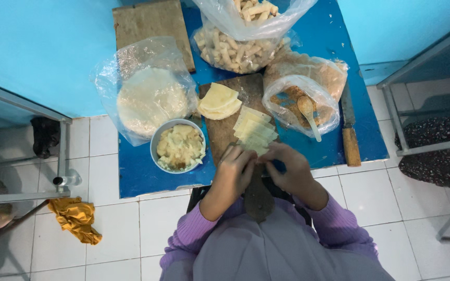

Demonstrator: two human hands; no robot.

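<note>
My left hand (234, 171) and my right hand (287, 169) meet at the near end of a dark wooden cutting board (225, 132), fingers pinched together around a small pale piece that is mostly hidden. Just beyond my fingers lies a fanned row of pale yellow wrapper pieces (255, 130). A folded stack of round wrappers (219, 101) rests at the board's far end. To the left of my left hand sits a grey bowl of lumpy yellowish filling (179, 146).
The low blue table (136, 174) also holds a plastic bag of round white sheets (149, 99), a bag of breadcrumbs with a wooden spoon (303, 101), bags of finished rolls (240, 49), a second board (147, 21) and a knife (349, 132). An orange cloth (76, 218) lies on the tiled floor.
</note>
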